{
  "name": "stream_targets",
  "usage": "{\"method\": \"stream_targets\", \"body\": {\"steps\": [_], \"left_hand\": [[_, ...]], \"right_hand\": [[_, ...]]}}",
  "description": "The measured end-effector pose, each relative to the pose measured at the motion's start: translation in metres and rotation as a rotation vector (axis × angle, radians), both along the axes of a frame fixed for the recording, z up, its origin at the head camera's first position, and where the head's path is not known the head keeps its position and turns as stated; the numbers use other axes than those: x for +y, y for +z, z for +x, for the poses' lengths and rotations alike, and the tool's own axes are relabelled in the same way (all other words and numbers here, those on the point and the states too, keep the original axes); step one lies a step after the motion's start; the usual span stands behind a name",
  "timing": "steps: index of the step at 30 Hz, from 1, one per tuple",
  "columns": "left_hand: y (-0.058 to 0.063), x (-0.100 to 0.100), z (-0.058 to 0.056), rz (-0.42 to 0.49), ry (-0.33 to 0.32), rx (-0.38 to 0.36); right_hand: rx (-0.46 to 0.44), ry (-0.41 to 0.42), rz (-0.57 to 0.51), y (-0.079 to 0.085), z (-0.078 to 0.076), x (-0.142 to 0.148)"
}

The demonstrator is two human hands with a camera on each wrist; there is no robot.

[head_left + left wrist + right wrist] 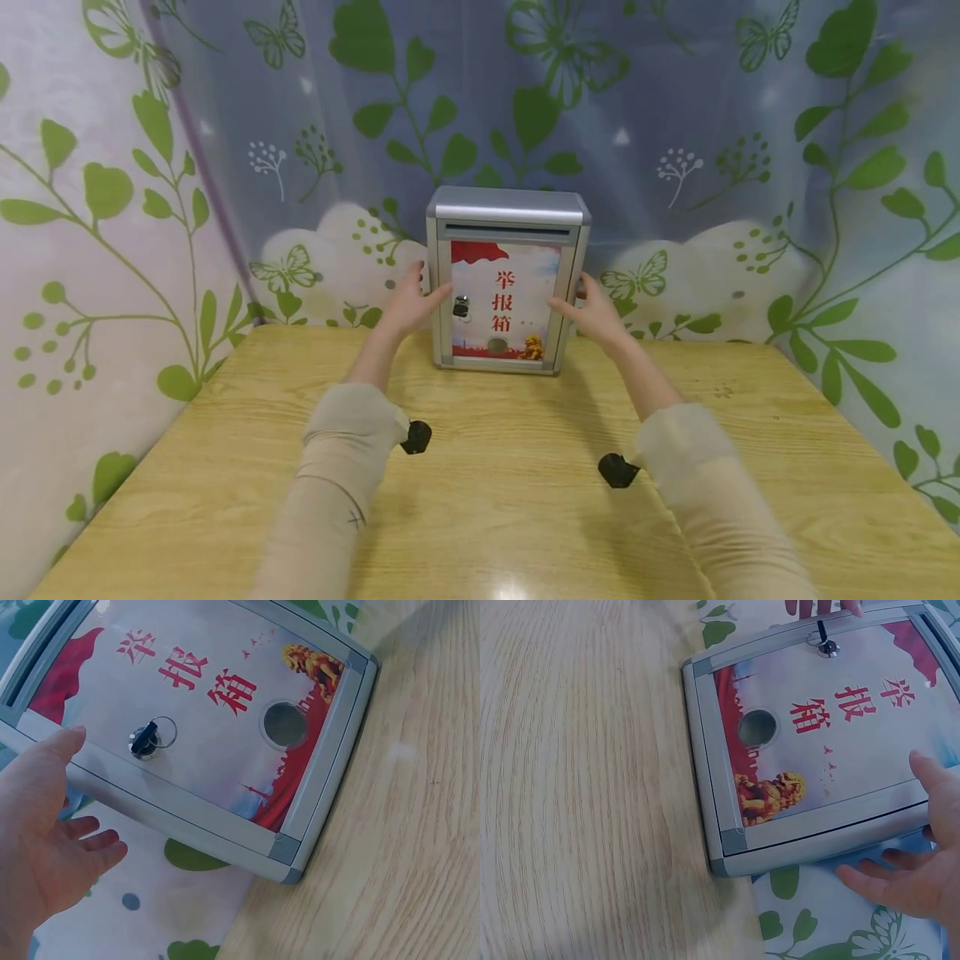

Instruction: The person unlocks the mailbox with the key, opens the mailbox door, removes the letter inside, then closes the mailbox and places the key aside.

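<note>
A silver box [510, 217] stands upright on the table, with a slot near its top and a white-and-red printed front panel [536, 279] bearing red characters. A black key [145, 739] with a ring sits in the lock on the panel's left side. My left hand [411, 302] is at the box's left side, thumb over the front frame, its other fingers loosely spread beside the wall. Opposite it, my right hand [596, 312] has its thumb at the right front edge, with the fingers [866, 881] apart from the side. Firm contact cannot be made out.
The wooden table [495, 467] spreads below and in front of the box. Behind it hangs a curtain [645, 108] printed with leaves and butterflies, close to the box's back. Black wrist devices [618, 471] stick out from both sleeves.
</note>
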State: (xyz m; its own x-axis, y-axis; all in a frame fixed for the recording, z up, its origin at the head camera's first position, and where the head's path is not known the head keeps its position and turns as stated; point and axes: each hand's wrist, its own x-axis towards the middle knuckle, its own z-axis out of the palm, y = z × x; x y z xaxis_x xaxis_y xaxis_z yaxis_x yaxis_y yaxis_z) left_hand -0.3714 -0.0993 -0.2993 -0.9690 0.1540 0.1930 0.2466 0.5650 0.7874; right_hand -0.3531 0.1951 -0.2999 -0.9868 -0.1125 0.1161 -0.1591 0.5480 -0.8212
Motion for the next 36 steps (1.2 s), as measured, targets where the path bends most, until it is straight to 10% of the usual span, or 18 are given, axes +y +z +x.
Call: {"method": "stream_targets", "body": {"steps": [16, 36], "left_hand": [[0.001, 0.019, -0.005, 0.111, -0.023, -0.019], [0.000, 0.016, -0.008, 0.106, 0.052, 0.039]], "right_hand": [[-0.042, 0.000, -0.182, -0.008, -0.002, -0.003], [0.045, -0.073, -0.042, -0.011, -0.007, -0.008]]}}
